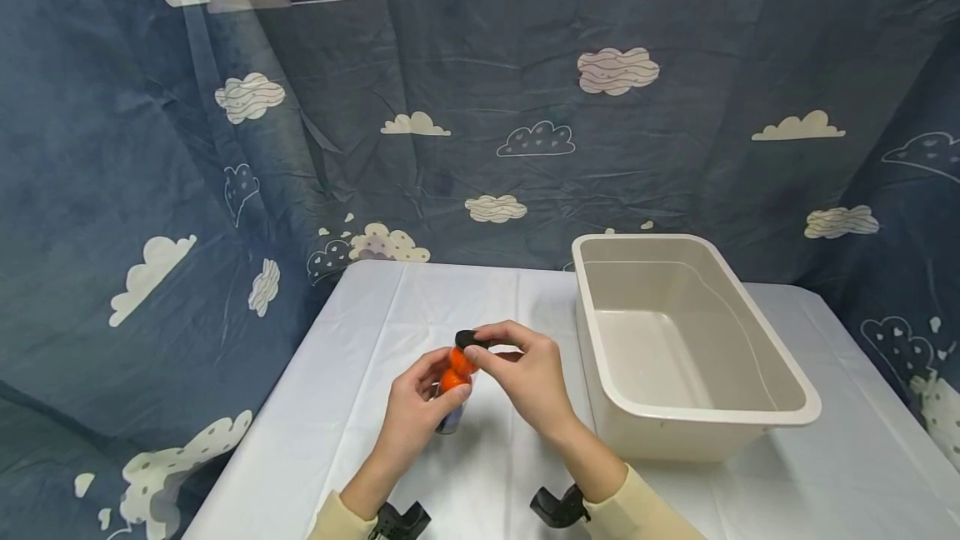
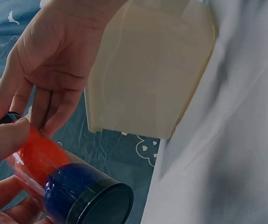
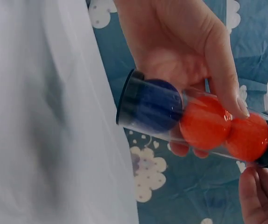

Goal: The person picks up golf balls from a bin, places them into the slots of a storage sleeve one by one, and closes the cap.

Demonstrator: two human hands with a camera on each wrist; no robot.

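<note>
My left hand (image 1: 411, 407) grips a clear plastic ball tube (image 3: 186, 93), which slants over the table. Inside are two orange balls (image 3: 205, 123) and one dark blue ball (image 3: 157, 106), the blue one at the lower end by a black base (image 3: 126, 98). At the upper end, my right hand (image 1: 531, 369) pinches the black lid (image 1: 468, 339) between thumb and fingers. The right wrist view shows the lid sitting at the tube's end beside an orange ball. Part of the tube's middle is hidden behind the left fingers in the head view.
A large beige plastic bin (image 1: 611, 390) stands on the right of the table, close to my right forearm. White cloth covers the table (image 1: 375, 332). Dark blue curtains (image 1: 465, 165) with a cloud print hang behind and at both sides.
</note>
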